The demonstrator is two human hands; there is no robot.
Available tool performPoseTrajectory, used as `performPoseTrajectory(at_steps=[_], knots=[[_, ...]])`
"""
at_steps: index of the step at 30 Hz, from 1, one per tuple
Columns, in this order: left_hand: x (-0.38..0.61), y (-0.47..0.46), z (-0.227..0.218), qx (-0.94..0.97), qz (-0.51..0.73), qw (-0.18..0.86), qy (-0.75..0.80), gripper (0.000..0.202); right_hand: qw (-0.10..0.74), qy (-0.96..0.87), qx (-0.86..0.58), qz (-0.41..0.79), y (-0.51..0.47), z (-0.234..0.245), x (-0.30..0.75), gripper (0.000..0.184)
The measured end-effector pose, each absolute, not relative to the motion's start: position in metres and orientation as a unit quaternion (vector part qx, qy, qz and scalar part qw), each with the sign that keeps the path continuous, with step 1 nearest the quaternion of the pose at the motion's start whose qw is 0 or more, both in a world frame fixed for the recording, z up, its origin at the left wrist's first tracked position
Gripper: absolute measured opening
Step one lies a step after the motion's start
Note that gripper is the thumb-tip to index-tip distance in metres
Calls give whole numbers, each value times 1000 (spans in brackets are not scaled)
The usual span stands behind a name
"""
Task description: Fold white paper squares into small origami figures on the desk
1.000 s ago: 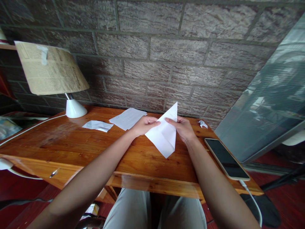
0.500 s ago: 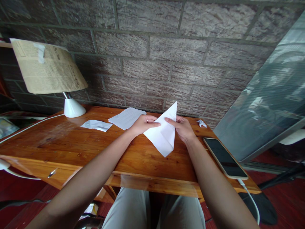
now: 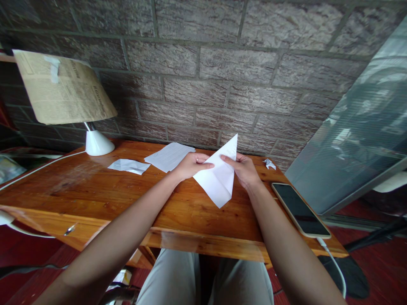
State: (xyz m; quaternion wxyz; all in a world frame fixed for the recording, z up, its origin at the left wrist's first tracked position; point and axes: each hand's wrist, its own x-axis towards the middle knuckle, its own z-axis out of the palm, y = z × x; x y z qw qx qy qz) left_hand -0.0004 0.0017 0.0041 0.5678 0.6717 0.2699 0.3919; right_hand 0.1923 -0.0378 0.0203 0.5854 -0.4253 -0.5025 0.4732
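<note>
A white sheet of paper (image 3: 218, 182), folded to a pointed shape, is held above the wooden table (image 3: 190, 216). Its sharp tip points up and away from me; a crease runs across the lower part. My left hand (image 3: 192, 166) pinches the left edge, thumb on top and fingers behind. On the right edge, my right hand (image 3: 243, 169) grips it the same way, the thumb lying on the front face. The fingers behind the sheet are mostly hidden.
Behind my left hand lies a stack of paper sheets (image 3: 170, 156), with a creased paper piece (image 3: 129, 166) beside it. A lamp (image 3: 98, 143) stands at the back left. On the right are a small folded paper (image 3: 269, 164) and a phone (image 3: 300, 209) with a cable, near a brick wall (image 3: 210, 97).
The folded paper has shifted very slightly, its tip a touch higher and to the right. Both hands keep their hold on it.
</note>
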Motion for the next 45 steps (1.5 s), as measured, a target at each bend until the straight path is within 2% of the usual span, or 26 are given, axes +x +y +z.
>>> performPoseTrajectory(at_steps=[9, 15, 21, 33, 37, 45], knots=[[-2, 2, 3, 674, 388, 565, 276, 49, 588, -503, -423, 471, -38, 20, 190, 37], [-1, -2, 6, 674, 411, 537, 297, 44, 585, -512, -418, 471, -38, 20, 190, 36], [-6, 1, 11, 639, 467, 525, 313, 48, 517, -538, -415, 521, -40, 21, 193, 38], [-13, 8, 11, 622, 474, 531, 327, 50, 429, -571, -436, 547, -41, 18, 201, 40], [-17, 10, 11, 607, 474, 545, 332, 49, 367, -586, -446, 569, -41, 17, 204, 41], [-22, 16, 9, 591, 492, 544, 336, 52, 332, -591, -457, 577, -41, 15, 209, 41]])
